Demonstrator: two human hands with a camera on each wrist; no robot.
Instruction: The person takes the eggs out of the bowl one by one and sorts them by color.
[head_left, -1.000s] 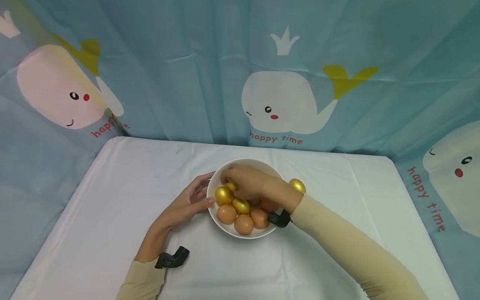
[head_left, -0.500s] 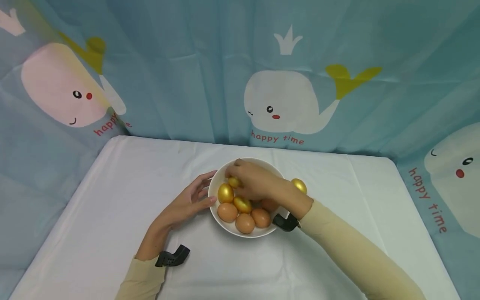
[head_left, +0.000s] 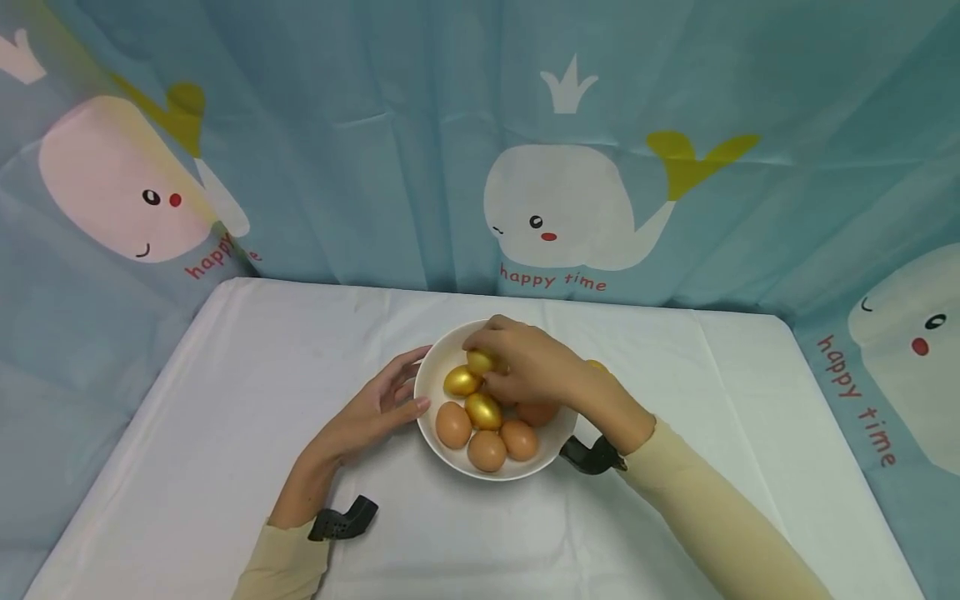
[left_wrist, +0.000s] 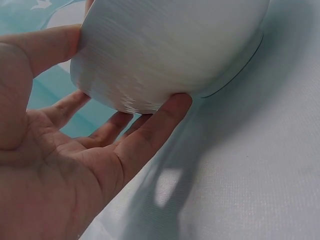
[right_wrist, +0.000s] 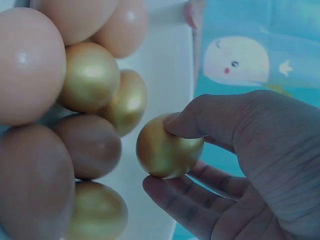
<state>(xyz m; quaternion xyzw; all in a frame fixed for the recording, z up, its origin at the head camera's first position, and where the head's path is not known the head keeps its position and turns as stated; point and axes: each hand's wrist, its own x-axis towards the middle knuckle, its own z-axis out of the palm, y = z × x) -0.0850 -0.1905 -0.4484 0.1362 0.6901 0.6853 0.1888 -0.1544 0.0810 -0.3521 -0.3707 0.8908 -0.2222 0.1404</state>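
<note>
In the head view a white bowl point(head_left: 442, 458) holds brown eggs point(head_left: 487, 451) and golden eggs point(head_left: 483, 411). My left hand point(head_left: 382, 400) rests against the bowl's left side, thumb at the rim. Its fairly straight fingers point(left_wrist: 150, 130) touch the outer wall in the left wrist view. My right hand point(head_left: 536, 362), over the far part of the bowl, pinches one golden egg point(right_wrist: 167, 147) between thumb and fingers, apart from the other eggs in the right wrist view. Another golden egg point(head_left: 596, 365) is mostly hidden behind my right wrist.
A white cloth point(head_left: 225, 450) covers the table. Blue curtains point(head_left: 420, 167) with printed whales stand along its back and sides. A black wrist camera point(head_left: 343, 518) sits on my left wrist and another black camera point(head_left: 592, 456) on my right.
My right hand has shifted right and slightly back over the bowl with the golden egg in its fingers. A golden egg beside it has turned. My left hand stays at the bowl.
</note>
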